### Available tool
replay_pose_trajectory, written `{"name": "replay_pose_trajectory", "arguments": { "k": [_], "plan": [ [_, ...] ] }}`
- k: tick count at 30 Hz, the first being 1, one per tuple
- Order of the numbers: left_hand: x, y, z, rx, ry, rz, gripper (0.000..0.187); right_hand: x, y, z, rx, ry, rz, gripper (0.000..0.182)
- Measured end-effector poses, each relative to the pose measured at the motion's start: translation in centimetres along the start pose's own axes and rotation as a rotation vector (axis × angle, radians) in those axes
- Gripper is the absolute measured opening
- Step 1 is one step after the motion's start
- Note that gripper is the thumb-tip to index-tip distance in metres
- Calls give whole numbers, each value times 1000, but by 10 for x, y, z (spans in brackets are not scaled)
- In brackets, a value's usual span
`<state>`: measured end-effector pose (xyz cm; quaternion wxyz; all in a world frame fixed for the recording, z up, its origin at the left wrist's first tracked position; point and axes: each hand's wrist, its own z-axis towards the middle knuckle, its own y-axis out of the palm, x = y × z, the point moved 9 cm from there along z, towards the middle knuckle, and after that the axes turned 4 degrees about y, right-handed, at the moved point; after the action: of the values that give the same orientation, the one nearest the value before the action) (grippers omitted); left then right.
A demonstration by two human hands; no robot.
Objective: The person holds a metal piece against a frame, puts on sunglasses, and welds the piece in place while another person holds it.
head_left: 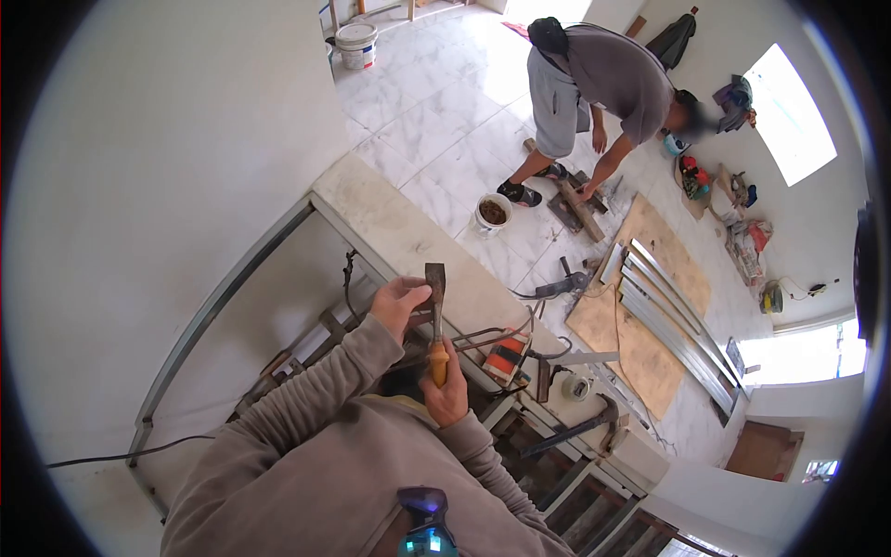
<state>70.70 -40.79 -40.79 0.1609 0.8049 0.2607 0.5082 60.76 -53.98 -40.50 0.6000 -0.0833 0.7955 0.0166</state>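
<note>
My right hand [447,385] is wrapped round the yellow handle of a chisel [437,320], which points away from me with its broad blade at the top. Beside the blade is my left hand [400,304], its thumb and fingers pressed together near the metal; whether they pinch the blade is hard to make out. Under and beyond the chisel runs a pale countertop [394,218]. Right of my hands lie an orange and white box [506,356], a hammer [575,430], a roll of tape [575,387] and a metal blade.
Beyond the counter a person [613,84] bends over wooden pieces [580,212] on the tiled floor. Near them stand a white bucket [491,214] and a power tool [561,283]. Metal profiles [673,325] lie on a plywood sheet [650,232]. A metal frame [218,306] is at the left.
</note>
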Motion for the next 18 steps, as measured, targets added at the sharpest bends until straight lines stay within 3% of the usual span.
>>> {"name": "replay_pose_trajectory", "arguments": {
  "k": [3,9,12,18],
  "plan": [
    [10,4,-9,-8,16,55,21,-2,-5,2,100,-166,-144,76],
    [8,9,-19,-67,-26,-31,22,16,1,7,95,6,-59,63],
    [1,-11,-29,40,1,61,24,4,-2,7,107,90,-38,60],
    [-29,-78,-6,60,32,4,30,-15,-9,7,154,-58,-157,55]
  ]
}}
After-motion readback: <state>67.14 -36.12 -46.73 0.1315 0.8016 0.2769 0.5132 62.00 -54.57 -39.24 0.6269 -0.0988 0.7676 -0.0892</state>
